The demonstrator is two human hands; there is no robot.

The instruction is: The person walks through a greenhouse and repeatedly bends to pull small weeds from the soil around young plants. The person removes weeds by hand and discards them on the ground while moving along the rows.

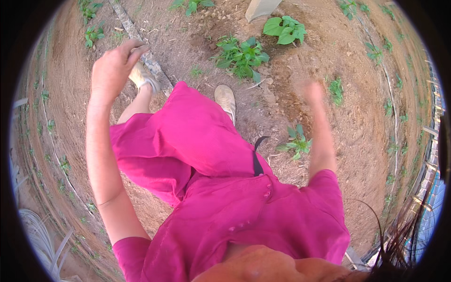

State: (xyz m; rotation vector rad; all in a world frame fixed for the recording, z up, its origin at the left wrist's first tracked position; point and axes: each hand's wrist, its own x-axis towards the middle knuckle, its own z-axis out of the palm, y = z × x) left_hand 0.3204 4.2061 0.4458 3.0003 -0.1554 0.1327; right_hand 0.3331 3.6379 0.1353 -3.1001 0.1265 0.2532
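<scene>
My left hand [114,67] is raised above the soil at the upper left, over my left shoe [142,75]. Its fingers are bent and the tips lie close to the thumb, with nothing seen between them. On the right, my right hand [312,91] is blurred, so its fingers and any contents cannot be made out. Nearest to it is a small clump of green weeds [335,91]. Ahead of my feet grows a leafy green plant [246,56] with fine weeds around its base. A broad-leaved plant [287,30] stands beyond it.
A pale post [260,10] rises at the top. A drip irrigation line [123,19] runs along the ground past my left foot. Close to my right forearm is a young plant [296,144]. Rows of seedlings [375,53] extend on both sides. Coiled pale strips [37,229] lie lower left.
</scene>
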